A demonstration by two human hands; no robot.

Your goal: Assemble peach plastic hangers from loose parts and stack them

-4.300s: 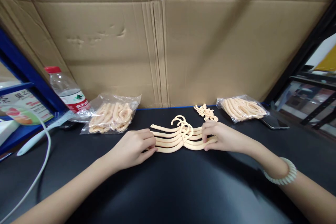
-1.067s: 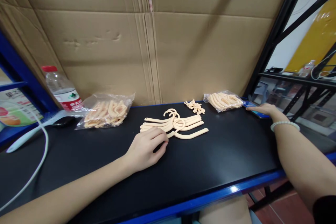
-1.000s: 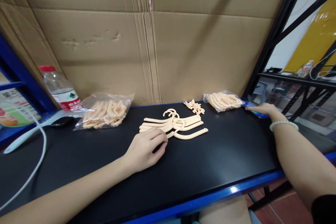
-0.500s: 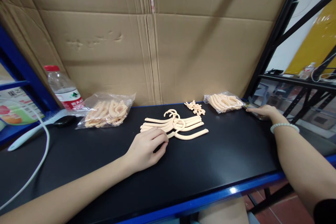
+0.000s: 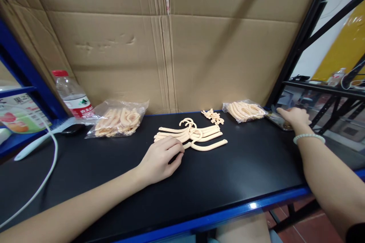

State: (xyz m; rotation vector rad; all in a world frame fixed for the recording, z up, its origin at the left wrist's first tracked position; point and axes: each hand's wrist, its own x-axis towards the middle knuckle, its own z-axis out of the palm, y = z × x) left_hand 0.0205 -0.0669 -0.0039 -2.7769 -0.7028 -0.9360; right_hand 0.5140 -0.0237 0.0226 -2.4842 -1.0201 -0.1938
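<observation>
Several cream folding hangers point(image 5: 209, 146) lie overlapped in the middle of the black table. My left hand point(image 5: 162, 159) rests at their lower left, fingers curled over the end of the nearest hanger. Far to the right, my right hand point(image 5: 295, 117) is over a flat, clear-and-dark object point(image 5: 278, 119) at the table's back right; its fingers are bent, and whether they grip it is not clear. Small cream pieces point(image 5: 212, 116) are heaped behind the hangers. A clear bag of cream parts point(image 5: 245, 111) lies between that heap and my right hand.
Another bag of cream parts point(image 5: 118, 121) lies left of the hangers. Beyond it are a red-capped bottle point(image 5: 75, 98), a light blue brush point(image 5: 37, 146), a black object point(image 5: 73, 129) and a white cable point(image 5: 53, 167). Cardboard point(image 5: 114, 53) stands behind; black shelving point(image 5: 322, 85) is at right.
My right hand has shifted slightly and its fingers have lifted and bent over the flat object. My left hand has stayed in place on the hanger. The view has moved slightly.
</observation>
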